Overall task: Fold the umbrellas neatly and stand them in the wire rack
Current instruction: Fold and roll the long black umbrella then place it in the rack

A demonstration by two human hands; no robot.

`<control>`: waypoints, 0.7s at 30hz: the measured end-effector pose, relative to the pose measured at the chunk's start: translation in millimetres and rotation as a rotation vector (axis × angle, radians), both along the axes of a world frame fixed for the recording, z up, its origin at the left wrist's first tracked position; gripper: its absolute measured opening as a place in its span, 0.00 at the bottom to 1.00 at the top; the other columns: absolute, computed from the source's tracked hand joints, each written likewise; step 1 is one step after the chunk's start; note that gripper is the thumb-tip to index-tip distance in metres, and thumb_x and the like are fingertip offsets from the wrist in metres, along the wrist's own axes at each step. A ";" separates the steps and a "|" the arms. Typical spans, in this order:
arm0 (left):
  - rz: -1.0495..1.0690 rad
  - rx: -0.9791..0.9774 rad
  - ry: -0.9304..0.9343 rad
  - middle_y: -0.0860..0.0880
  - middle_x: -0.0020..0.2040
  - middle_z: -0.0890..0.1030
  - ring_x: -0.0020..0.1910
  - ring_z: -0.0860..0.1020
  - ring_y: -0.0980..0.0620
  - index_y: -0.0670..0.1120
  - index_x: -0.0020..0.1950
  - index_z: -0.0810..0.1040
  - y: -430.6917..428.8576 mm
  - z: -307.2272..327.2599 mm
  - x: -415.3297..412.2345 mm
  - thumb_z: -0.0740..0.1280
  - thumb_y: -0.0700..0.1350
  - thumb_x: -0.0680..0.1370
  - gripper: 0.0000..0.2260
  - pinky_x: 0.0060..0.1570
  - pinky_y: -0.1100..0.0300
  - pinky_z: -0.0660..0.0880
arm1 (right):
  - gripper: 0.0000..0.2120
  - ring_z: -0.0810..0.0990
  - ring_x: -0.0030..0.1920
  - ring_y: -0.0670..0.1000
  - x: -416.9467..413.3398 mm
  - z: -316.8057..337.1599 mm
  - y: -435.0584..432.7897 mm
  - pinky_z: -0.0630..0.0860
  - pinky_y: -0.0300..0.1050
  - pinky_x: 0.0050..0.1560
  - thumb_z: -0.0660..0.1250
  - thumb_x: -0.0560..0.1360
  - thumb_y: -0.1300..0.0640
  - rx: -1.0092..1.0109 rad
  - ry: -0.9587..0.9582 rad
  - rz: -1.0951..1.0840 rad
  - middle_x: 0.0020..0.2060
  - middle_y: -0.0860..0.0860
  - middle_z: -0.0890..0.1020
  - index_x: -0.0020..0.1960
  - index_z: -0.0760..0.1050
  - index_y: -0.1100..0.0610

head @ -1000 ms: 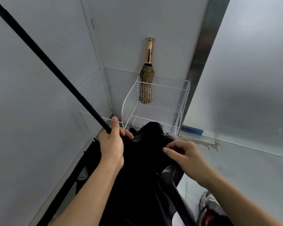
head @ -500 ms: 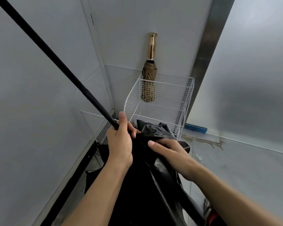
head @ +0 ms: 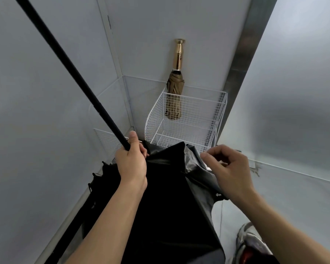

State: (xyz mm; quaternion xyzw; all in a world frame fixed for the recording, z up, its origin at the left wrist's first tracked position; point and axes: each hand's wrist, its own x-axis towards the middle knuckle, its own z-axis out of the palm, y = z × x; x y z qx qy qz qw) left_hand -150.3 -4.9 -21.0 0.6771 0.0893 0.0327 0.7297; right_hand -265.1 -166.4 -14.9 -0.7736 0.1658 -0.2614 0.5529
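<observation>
The white wire rack (head: 198, 103) sits on the floor (head: 293, 197) in the corner, its back against the pale wall (head: 151, 35). A folded tan umbrella (head: 174, 100) stands upright in the rack's far left corner. Its gold handle (head: 178, 54) pokes well above the rim and leans on the wall.

Just in front of the rack, the person holds a black umbrella (head: 170, 197) that is not yet folded. The left grip (head: 131, 161) is wrapped tight around its shaft (head: 69, 69), thumb pointing up along it. The shaft runs up and away to the left of the rack, out of sight. The loose black canopy (head: 160, 216) hangs below that grip and bunches against the rack's near edge, hiding part of it.

The right grip (head: 231, 168) hovers at the rack's near right corner, fingers curled in over a shiny fold of canopy. I cannot tell whether it pinches the cloth or holds nothing.

A dull metal strip (head: 242, 54) rises beside the rack's right side. A shoe (head: 250, 242) shows on the floor, well in front of the rack.
</observation>
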 end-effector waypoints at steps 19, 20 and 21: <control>-0.095 -0.256 0.080 0.48 0.22 0.68 0.29 0.73 0.50 0.46 0.24 0.67 -18.1 10.2 -21.1 0.60 0.56 0.82 0.28 0.47 0.53 0.73 | 0.08 0.78 0.39 0.42 16.8 -49.5 31.7 0.76 0.42 0.45 0.77 0.69 0.47 -0.349 0.231 0.165 0.38 0.42 0.81 0.43 0.82 0.49; -0.090 -0.237 0.064 0.48 0.22 0.67 0.29 0.72 0.50 0.47 0.23 0.66 -17.7 10.7 -20.6 0.59 0.56 0.83 0.29 0.46 0.53 0.73 | 0.09 0.78 0.40 0.41 17.0 -49.9 32.0 0.75 0.42 0.44 0.77 0.69 0.46 -0.348 0.244 0.161 0.38 0.41 0.81 0.44 0.82 0.48; -0.086 -0.227 0.045 0.49 0.22 0.66 0.28 0.71 0.49 0.47 0.22 0.66 -17.0 11.7 -19.7 0.59 0.56 0.83 0.29 0.46 0.53 0.72 | 0.11 0.78 0.41 0.41 16.9 -50.4 31.9 0.75 0.42 0.45 0.76 0.68 0.44 -0.345 0.246 0.162 0.39 0.41 0.80 0.45 0.81 0.47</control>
